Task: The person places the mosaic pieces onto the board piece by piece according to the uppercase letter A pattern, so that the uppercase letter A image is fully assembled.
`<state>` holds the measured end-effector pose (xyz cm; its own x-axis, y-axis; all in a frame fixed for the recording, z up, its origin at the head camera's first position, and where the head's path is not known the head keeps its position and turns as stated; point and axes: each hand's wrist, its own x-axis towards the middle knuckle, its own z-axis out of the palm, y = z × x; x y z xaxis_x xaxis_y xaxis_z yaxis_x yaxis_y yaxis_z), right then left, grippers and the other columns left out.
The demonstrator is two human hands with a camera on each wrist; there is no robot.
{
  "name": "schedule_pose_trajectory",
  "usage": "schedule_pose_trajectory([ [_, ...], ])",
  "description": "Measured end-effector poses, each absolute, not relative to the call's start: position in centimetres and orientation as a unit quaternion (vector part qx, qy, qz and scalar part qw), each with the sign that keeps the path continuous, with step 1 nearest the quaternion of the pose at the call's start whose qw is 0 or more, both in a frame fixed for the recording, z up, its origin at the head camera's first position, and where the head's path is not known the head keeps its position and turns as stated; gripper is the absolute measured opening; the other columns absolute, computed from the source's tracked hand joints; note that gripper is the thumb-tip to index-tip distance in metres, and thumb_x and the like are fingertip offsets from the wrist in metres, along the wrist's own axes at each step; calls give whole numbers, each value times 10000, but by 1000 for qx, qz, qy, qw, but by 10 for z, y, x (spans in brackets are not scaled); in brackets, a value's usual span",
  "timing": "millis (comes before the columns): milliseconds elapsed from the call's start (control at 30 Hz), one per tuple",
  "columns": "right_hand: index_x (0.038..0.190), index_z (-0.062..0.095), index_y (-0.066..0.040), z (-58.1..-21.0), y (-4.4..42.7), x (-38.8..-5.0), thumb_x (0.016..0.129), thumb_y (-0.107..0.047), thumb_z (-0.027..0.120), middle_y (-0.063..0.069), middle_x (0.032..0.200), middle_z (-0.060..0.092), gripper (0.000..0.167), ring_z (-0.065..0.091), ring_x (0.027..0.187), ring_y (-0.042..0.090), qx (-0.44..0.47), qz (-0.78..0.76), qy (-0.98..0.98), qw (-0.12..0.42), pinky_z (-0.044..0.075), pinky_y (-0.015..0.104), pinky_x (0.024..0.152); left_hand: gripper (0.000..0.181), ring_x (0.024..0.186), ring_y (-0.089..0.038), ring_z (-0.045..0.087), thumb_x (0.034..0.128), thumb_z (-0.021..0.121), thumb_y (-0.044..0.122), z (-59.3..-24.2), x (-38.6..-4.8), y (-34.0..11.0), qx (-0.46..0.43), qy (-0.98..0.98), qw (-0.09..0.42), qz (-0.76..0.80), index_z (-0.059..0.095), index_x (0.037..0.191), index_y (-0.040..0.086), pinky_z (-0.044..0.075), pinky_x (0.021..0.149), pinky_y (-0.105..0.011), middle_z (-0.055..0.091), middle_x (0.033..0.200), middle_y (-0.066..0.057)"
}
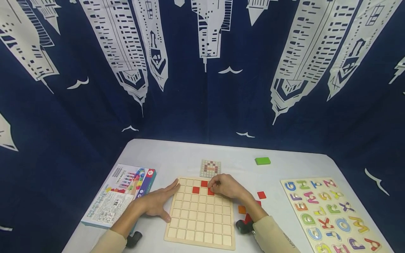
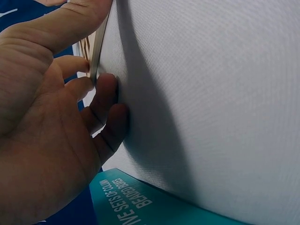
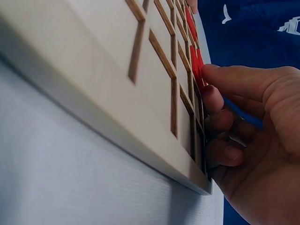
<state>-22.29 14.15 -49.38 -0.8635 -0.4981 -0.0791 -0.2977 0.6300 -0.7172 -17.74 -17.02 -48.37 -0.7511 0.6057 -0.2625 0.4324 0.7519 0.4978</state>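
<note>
A wooden grid board [image 1: 199, 242] lies on the table with red tiles in its upper cells, one at the top [image 1: 204, 183] and one lower left of it [image 1: 196, 190]. My left hand [image 1: 155, 202] rests at the board's left edge, thumb and fingers spread; the left wrist view shows this hand [image 2: 51, 126] beside the board's side. Over the upper right cells, my right hand [image 1: 227, 186] pinches a red tile [image 3: 201, 70] between thumb and forefinger, its other fingers curled low over the board [image 3: 108, 101]. A small pattern card [image 1: 210, 168] lies just behind the board.
A box [image 1: 110, 200] lies at the left. Right of the board are loose red tiles [image 1: 261, 195] and an orange tile [image 1: 242, 209], partly under the right forearm. A green block [image 1: 263, 161] sits at the back, and a letter puzzle board [image 1: 286, 189] at the right.
</note>
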Motion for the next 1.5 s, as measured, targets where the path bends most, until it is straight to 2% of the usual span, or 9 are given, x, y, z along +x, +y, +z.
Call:
schedule_pose_trajectory([
  [400, 857, 695, -197, -495, 143, -223, 831, -167, 656, -87, 705, 599, 56, 530, 688, 111, -224, -361, 897, 123, 459, 271, 619, 1195, 1374, -291, 163, 540, 798, 472, -483, -177, -170, 288, 911, 208, 211, 154, 1489, 131, 217, 1071, -511, -23, 1549, -19],
  [900, 885, 698, -219, -491, 154, -221, 848, -224, 656, -112, 815, 641, 55, 540, 815, 132, -227, -383, 888, 121, 441, 314, 759, 1201, 1372, -297, 169, 538, 793, 480, -483, -177, -170, 288, 912, 209, 206, 150, 1489, 130, 218, 1070, -511, -25, 1548, -18],
  [1300, 906, 693, -225, -487, 181, -219, 848, -247, 664, -87, 836, 632, 68, 535, 820, 141, -210, -375, 893, 135, 442, 319, 751, 1204, 1376, -283, 160, 539, 787, 498, -487, -178, -172, 289, 911, 208, 208, 138, 1492, 151, 228, 1070, -502, -36, 1548, 3],
  [1500, 927, 699, -226, -486, 197, -217, 834, -260, 679, -69, 823, 629, 101, 532, 800, 163, -179, -370, 900, 142, 451, 307, 695, 1201, 1375, -289, 163, 540, 785, 501, -487, -179, -172, 288, 910, 210, 211, 140, 1492, 154, 228, 1068, -508, -38, 1548, 10],
])
